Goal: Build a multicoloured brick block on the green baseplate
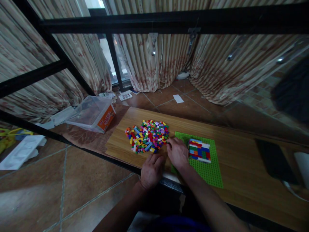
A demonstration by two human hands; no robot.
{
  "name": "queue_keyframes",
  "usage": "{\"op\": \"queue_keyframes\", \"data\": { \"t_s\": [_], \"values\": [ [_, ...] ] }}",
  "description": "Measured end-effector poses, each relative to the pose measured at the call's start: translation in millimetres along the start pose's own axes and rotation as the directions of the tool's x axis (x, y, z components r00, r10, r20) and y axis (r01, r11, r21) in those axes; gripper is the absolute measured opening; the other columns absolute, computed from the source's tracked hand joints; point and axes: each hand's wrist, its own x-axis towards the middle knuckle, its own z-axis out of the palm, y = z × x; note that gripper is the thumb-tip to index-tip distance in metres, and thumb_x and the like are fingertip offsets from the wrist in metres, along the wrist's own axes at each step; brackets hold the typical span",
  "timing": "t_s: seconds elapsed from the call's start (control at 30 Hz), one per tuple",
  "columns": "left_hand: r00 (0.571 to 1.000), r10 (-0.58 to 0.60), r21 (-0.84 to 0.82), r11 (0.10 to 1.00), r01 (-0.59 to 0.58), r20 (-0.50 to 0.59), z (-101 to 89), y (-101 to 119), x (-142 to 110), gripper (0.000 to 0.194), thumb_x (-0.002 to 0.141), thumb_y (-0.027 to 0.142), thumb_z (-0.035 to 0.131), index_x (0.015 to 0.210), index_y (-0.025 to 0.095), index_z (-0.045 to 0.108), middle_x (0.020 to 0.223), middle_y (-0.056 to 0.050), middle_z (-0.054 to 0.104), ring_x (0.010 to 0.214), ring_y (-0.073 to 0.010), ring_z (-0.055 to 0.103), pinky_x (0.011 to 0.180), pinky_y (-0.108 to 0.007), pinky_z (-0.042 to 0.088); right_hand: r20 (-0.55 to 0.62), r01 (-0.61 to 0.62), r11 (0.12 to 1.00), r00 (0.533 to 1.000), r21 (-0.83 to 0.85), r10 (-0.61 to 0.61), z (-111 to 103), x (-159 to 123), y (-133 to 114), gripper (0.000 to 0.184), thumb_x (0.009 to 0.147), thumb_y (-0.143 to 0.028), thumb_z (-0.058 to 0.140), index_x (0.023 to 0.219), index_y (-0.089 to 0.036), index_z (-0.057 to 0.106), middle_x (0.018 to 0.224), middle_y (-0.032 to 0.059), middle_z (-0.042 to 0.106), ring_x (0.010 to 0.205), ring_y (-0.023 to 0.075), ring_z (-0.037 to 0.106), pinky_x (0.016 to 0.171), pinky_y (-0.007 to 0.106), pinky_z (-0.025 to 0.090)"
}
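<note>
A loose pile of small coloured building bricks (149, 135) lies on the wooden tabletop (241, 154). At the pile's right edge is my right hand (178, 152), its fingers curled together in a pinch; whatever they hold is too small to make out. My left hand (152, 170) rests by the table's front edge, just below the pile, with its fingers bent inward and their tips hidden. To the right lies a green studded baseplate (212, 174), partly covered by my right wrist. On it sits a low multicoloured brick block (200, 150), beside my right hand.
A clear plastic box (87, 112) with an orange label stands left of the pile. At the far right are a dark flat device (275, 161) and a white object (303, 164) with a cable. A black-framed glass partition (154, 24) rises behind the table.
</note>
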Motion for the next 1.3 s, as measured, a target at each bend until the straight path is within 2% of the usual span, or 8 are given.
{"op": "queue_keyframes", "data": {
  "t_s": [0.17, 0.37, 0.47, 0.57, 0.67, 0.77, 1.03, 1.3],
  "values": [
    [1.000, 0.002, 0.005, 1.000, -0.002, -0.006, 0.1, -0.2, 0.5, 0.016, 0.093, 0.015, 0.047, 0.099, 0.018, 0.061, 0.097, -0.006, 0.065, 0.087, -0.0199, 0.056, 0.076, -0.031, 0.051, 0.016, 0.008, 1.000, 1.000, 0.020, -0.009, 0.3, -1.7, 2.7, 0.022, 0.090, -0.018, 0.046, 0.090, -0.023, 0.067, 0.095, 0.0071, 0.067, 0.092, 0.0232, 0.060, 0.083, 0.035, 0.044],
    [1.000, 0.010, -0.015, 1.000, -0.010, -0.006, 1.5, -1.0, 0.4, 0.017, 0.093, 0.016, 0.048, 0.102, 0.019, 0.061, 0.097, -0.005, 0.065, 0.089, -0.0200, 0.057, 0.078, -0.031, 0.051, -0.124, 0.061, 0.934, 0.992, 0.351, -0.018, -16.1, -10.2, 6.2, 0.022, 0.092, -0.024, 0.045, 0.091, -0.022, 0.067, 0.092, 0.0055, 0.068, 0.087, 0.0190, 0.064, 0.078, 0.032, 0.049],
    [1.000, 0.002, -0.009, 1.000, -0.003, -0.009, 3.0, -1.7, -0.7, 0.015, 0.092, 0.015, 0.049, 0.100, 0.019, 0.061, 0.097, -0.005, 0.065, 0.088, -0.0197, 0.056, 0.076, -0.030, 0.051, -0.170, 0.042, 0.878, 0.984, 0.476, 0.045, -34.9, -15.0, 21.6, 0.019, 0.090, -0.029, 0.051, 0.088, -0.022, 0.069, 0.088, 0.0043, 0.069, 0.083, 0.0189, 0.065, 0.077, 0.033, 0.050],
    [1.000, 0.001, 0.003, 1.000, -0.001, -0.009, 2.7, -1.4, -1.4, 0.017, 0.092, 0.014, 0.047, 0.099, 0.018, 0.061, 0.097, -0.006, 0.064, 0.087, -0.0192, 0.056, 0.075, -0.030, 0.050, -0.128, -0.073, 0.846, 0.978, 0.528, 0.165, -53.7, -15.2, 49.4, 0.018, 0.086, -0.033, 0.055, 0.089, -0.023, 0.071, 0.093, 0.0038, 0.070, 0.086, 0.0196, 0.065, 0.079, 0.035, 0.050],
    [1.000, 0.002, 0.007, 1.000, -0.002, 0.005, 1.2, -0.6, -1.4, 0.018, 0.091, 0.013, 0.045, 0.100, 0.018, 0.061, 0.097, -0.006, 0.064, 0.087, -0.0194, 0.055, 0.075, -0.030, 0.051, -0.037, -0.166, 0.865, 0.977, 0.474, 0.208, -68.2, -10.1, 76.8, 0.023, 0.086, -0.035, 0.053, 0.091, -0.023, 0.072, 0.098, 0.0043, 0.071, 0.089, 0.0201, 0.066, 0.082, 0.035, 0.050],
    [1.000, 0.002, 0.003, 1.000, -0.002, 0.009, 0.9, -0.7, -1.7, 0.020, 0.090, 0.011, 0.046, 0.102, 0.018, 0.061, 0.099, -0.007, 0.064, 0.089, -0.0198, 0.055, 0.076, -0.030, 0.051, 0.021, -0.148, 0.919, 0.988, 0.366, 0.151, -77.3, -2.7, 91.5, 0.027, 0.087, -0.034, 0.049, 0.091, -0.023, 0.073, 0.099, 0.0047, 0.071, 0.090, 0.0206, 0.065, 0.085, 0.036, 0.049],
    [1.000, 0.001, -0.027, 1.000, -0.001, 0.004, 0.3, 0.3, -1.0, 0.020, 0.092, 0.013, 0.043, 0.102, 0.017, 0.060, 0.100, -0.007, 0.063, 0.088, -0.0200, 0.055, 0.076, -0.031, 0.050, 0.138, -0.025, 0.957, 0.990, 0.290, -0.017, -79.9, 11.1, 95.8, 0.023, 0.087, -0.028, 0.049, 0.095, -0.023, 0.070, 0.098, 0.0037, 0.071, 0.088, 0.0208, 0.066, 0.083, 0.036, 0.049],
    [1.000, -0.007, -0.027, 1.000, 0.008, 0.016, 1.2, -0.5, -2.2, 0.020, 0.092, 0.014, 0.044, 0.104, 0.017, 0.060, 0.101, -0.007, 0.063, 0.091, -0.0211, 0.055, 0.077, -0.032, 0.051, 0.244, 0.129, 0.982, 0.957, 0.135, -0.159, -86.6, 24.3, 95.1, 0.021, 0.087, -0.021, 0.047, 0.093, -0.022, 0.067, 0.091, 0.0031, 0.071, 0.082, 0.0177, 0.066, 0.077, 0.031, 0.047]
  ]
}}
